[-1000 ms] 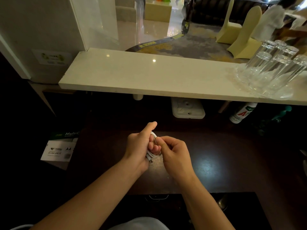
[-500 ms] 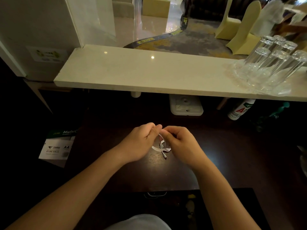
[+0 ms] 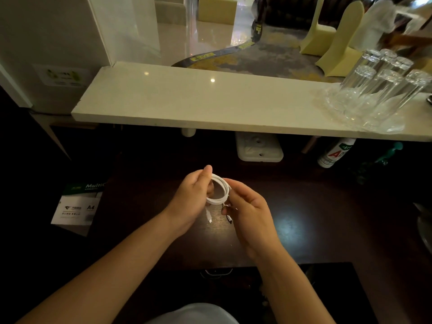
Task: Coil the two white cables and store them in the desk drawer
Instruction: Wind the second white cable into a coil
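A white cable [image 3: 221, 190] is wound into a small round coil held above the dark desk [image 3: 304, 218]. My left hand [image 3: 194, 197] grips the coil's left side, thumb up over the top. My right hand [image 3: 247, 213] pinches its right side. Two plug ends hang below the coil, one white, one dark-tipped. The open desk drawer [image 3: 233, 291] lies below my forearms, its metal handle at the desk's front edge; its inside is too dark to read. I see only one cable.
A pale stone counter [image 3: 210, 106] runs across above the desk, with several upturned glasses [image 3: 378, 90] at its right end. Under it sit a white power strip [image 3: 259, 148] and a bottle [image 3: 334, 153]. A pack of A4 paper [image 3: 77, 204] lies left of the desk.
The coil was bunched tight between my hands a second ago. Now my hands have drawn slightly apart and the coil is held open as a round loop with both plugs dangling.
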### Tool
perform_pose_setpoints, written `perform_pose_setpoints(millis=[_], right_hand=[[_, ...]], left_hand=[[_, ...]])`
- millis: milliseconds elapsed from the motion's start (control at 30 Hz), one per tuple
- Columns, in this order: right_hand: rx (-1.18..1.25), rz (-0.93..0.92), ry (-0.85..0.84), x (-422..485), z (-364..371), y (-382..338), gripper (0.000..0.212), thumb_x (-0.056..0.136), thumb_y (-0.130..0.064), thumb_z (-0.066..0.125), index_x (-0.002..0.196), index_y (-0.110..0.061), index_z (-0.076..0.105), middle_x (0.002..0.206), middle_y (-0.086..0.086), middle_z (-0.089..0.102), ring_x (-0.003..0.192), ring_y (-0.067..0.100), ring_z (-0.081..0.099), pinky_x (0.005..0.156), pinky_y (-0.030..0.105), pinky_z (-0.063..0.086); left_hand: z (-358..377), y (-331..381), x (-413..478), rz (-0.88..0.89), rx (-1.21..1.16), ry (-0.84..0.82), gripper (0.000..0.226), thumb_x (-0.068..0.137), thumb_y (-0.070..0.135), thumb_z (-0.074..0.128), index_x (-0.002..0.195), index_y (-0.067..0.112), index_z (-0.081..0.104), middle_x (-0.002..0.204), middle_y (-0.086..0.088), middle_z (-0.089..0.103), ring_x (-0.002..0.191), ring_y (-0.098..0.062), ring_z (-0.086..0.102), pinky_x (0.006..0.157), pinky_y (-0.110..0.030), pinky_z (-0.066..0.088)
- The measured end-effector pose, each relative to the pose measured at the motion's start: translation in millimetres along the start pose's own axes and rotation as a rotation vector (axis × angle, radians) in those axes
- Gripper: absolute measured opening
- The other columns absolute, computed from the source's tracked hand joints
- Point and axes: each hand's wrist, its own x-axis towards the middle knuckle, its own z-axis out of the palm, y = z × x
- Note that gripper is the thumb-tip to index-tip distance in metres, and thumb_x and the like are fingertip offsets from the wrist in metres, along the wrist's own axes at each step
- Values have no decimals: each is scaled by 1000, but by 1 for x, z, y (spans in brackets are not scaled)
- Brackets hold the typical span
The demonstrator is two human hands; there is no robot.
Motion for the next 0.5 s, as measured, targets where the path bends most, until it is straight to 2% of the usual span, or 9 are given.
perform_pose_setpoints(millis=[67,133,200,300,433,500], right_hand=[[-69,-7,25,-1,-3,1,22,96,-13,58,108,-20,76,104,2,76,94,15,69,77,27,51],[-141,-30,85,-2,-4,1,17,87,-20,69,102,-24,78,104,-2,76,98,9,70,83,25,52],[-136,-36,104,-4,-3,0,20,80,-26,75,99,-24,79,101,-2,76,96,9,71,84,25,54],[-42,-21,51,-6,0,-3,19,83,-18,74,101,-18,79,95,7,78,95,27,71,84,29,56],[189,66,43,-6,4,0,22,81,-7,75,103,-4,76,101,16,77,102,26,72,93,36,54],[319,124,31,-6,5,1,27,78,-4,74,104,0,75,105,19,75,105,29,71,93,36,54]], left_hand=[[0,3,2,-32,-98,-1,39,104,31,41,72,14,57,68,-3,61,75,-15,60,77,-32,45],[3,7,0,-66,-159,7,40,105,27,38,69,14,51,54,9,57,57,-2,57,69,-26,42],[5,9,-1,-70,-173,11,41,105,27,36,68,15,48,45,13,51,46,0,51,63,-25,38],[7,9,-3,-46,-178,41,42,105,29,37,67,17,49,45,12,49,46,-2,49,63,-28,39],[12,3,-8,52,-24,114,38,104,30,37,78,10,57,62,7,56,58,-2,54,60,-18,45],[14,0,-12,124,75,152,36,104,29,37,80,7,54,68,2,52,62,-6,51,58,-17,43]])
